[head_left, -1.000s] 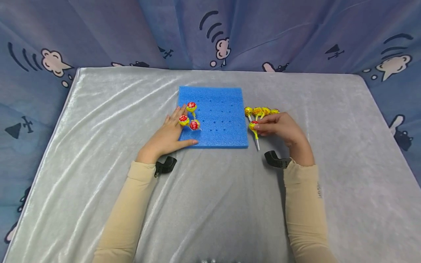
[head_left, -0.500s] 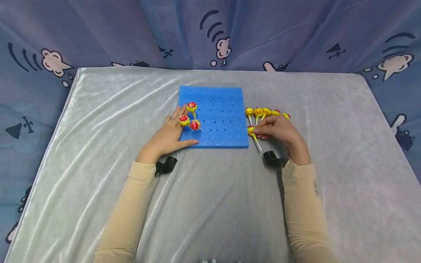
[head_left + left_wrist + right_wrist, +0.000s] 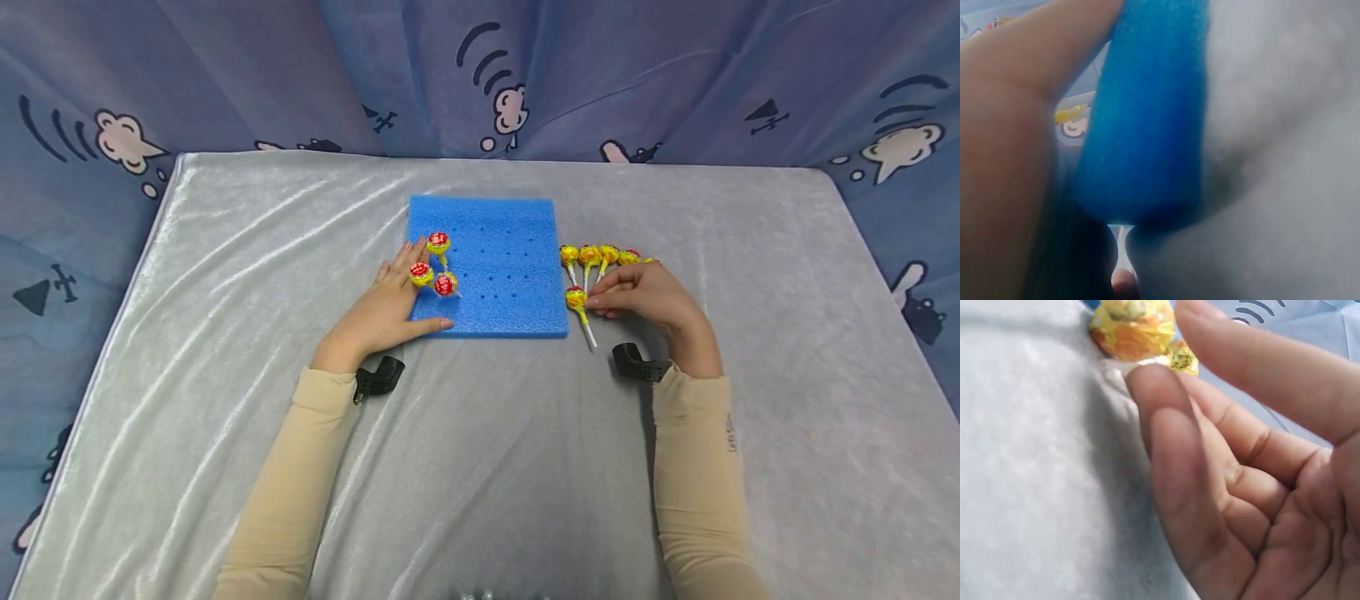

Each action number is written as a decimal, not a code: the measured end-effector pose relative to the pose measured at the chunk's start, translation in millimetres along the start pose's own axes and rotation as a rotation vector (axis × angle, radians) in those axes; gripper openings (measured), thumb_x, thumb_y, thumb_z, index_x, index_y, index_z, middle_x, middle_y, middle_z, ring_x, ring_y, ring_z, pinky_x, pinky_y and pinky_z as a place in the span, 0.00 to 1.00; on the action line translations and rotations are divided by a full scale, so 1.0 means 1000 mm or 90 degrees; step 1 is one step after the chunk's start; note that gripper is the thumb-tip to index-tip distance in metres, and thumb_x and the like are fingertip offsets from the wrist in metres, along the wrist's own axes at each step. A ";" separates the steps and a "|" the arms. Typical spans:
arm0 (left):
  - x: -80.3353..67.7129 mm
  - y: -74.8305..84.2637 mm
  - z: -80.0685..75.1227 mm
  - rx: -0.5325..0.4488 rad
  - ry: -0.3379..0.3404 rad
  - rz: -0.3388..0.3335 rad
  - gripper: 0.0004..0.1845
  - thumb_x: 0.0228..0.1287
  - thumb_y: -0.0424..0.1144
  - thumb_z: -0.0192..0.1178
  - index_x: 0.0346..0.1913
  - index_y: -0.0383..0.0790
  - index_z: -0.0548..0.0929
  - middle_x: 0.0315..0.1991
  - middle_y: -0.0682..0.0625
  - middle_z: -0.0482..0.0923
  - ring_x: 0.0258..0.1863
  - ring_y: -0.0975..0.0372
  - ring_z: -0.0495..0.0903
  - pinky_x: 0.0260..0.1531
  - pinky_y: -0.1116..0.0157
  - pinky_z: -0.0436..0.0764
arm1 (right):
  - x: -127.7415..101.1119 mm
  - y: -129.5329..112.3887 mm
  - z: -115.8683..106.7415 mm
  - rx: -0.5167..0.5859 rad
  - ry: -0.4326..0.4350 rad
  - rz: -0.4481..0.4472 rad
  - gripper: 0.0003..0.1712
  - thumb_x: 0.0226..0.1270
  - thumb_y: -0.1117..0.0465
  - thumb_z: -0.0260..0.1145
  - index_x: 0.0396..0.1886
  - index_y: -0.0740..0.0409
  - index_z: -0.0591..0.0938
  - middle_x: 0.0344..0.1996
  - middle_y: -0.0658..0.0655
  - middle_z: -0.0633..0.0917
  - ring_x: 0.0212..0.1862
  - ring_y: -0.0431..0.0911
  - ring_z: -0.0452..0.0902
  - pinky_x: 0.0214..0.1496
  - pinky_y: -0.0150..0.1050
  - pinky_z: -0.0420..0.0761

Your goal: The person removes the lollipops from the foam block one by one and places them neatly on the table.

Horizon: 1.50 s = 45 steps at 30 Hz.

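Observation:
Spread flat, my left hand [image 3: 384,310] presses on the left side of a blue foam block [image 3: 517,321], its thumb along the front-left corner. Three lollipops with red-and-yellow wrappers stand in the foam beside its fingers: a rear lollipop [image 3: 438,243], a left lollipop [image 3: 421,273] and a front lollipop [image 3: 446,284]. A single lollipop [image 3: 576,298] lies on the table against the block's right edge, stick toward me. Just right of its head is my right hand [image 3: 652,293]; in the right wrist view its thumb and bent fingers are apart, with nothing between them.
Several more lollipops [image 3: 589,255] lie in a row behind the right hand, partly covered by it. Small holes dot the foam. Pale velvety cloth [image 3: 480,450] covers the table, and a printed blue curtain [image 3: 420,75] hangs behind it.
The right hand has set the single lollipop down beside the block, let go of it and drawn slightly right. My left hand has stayed in place.

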<state>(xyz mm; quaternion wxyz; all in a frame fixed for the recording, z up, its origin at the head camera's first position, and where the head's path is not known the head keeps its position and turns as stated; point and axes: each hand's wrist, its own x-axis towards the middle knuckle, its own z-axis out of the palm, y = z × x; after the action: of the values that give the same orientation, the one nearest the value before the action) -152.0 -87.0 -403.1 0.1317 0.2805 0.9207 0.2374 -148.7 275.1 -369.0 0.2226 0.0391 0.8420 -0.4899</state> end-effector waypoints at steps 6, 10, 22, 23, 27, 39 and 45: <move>0.000 0.000 0.000 0.002 -0.002 -0.002 0.43 0.61 0.61 0.56 0.58 0.20 0.71 0.75 0.46 0.27 0.73 0.55 0.26 0.69 0.51 0.36 | -0.003 -0.001 -0.004 0.034 0.020 -0.014 0.12 0.55 0.65 0.72 0.36 0.69 0.82 0.22 0.48 0.85 0.26 0.39 0.81 0.32 0.34 0.81; 0.000 0.001 -0.001 0.001 -0.001 -0.002 0.42 0.61 0.61 0.56 0.57 0.20 0.72 0.75 0.46 0.27 0.73 0.55 0.26 0.69 0.51 0.35 | -0.005 -0.003 -0.005 0.076 0.014 -0.036 0.07 0.57 0.68 0.70 0.34 0.67 0.83 0.23 0.48 0.85 0.26 0.40 0.81 0.32 0.34 0.82; 0.001 0.001 0.000 0.002 0.000 -0.002 0.38 0.61 0.61 0.56 0.47 0.22 0.77 0.75 0.46 0.28 0.73 0.56 0.26 0.69 0.51 0.35 | -0.006 -0.014 0.007 0.176 0.033 -0.130 0.04 0.56 0.71 0.69 0.31 0.60 0.84 0.25 0.51 0.86 0.28 0.40 0.82 0.32 0.33 0.82; 0.001 0.001 0.000 0.002 0.000 -0.002 0.38 0.61 0.61 0.56 0.47 0.22 0.77 0.75 0.46 0.28 0.73 0.55 0.26 0.69 0.51 0.35 | -0.006 -0.016 0.009 0.180 0.038 -0.141 0.04 0.56 0.71 0.70 0.32 0.61 0.84 0.25 0.51 0.86 0.28 0.40 0.83 0.33 0.33 0.82; 0.001 0.001 0.000 0.007 0.000 -0.002 0.37 0.61 0.62 0.56 0.47 0.23 0.77 0.75 0.46 0.28 0.73 0.55 0.26 0.69 0.51 0.36 | -0.005 -0.024 0.020 0.197 0.045 -0.183 0.05 0.56 0.69 0.70 0.34 0.63 0.85 0.27 0.51 0.86 0.30 0.42 0.84 0.35 0.33 0.82; 0.003 0.000 0.001 0.004 0.000 -0.001 0.39 0.61 0.61 0.56 0.52 0.22 0.75 0.75 0.46 0.29 0.73 0.55 0.27 0.69 0.51 0.36 | -0.002 -0.053 0.067 0.162 0.004 -0.230 0.17 0.55 0.73 0.69 0.42 0.81 0.78 0.30 0.51 0.86 0.34 0.40 0.83 0.41 0.31 0.81; 0.002 -0.001 0.001 0.006 0.006 -0.005 0.44 0.61 0.62 0.56 0.61 0.20 0.68 0.75 0.46 0.30 0.73 0.56 0.27 0.69 0.51 0.37 | 0.000 -0.065 0.091 0.132 -0.018 -0.234 0.16 0.55 0.74 0.69 0.42 0.79 0.79 0.33 0.58 0.86 0.33 0.40 0.83 0.40 0.33 0.82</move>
<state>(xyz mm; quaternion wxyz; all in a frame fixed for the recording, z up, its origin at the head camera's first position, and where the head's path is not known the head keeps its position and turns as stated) -153.8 -86.0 -404.8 0.1269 0.2764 0.9235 0.2337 -136.4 164.8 -354.8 0.1357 -0.0995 0.7770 -0.6066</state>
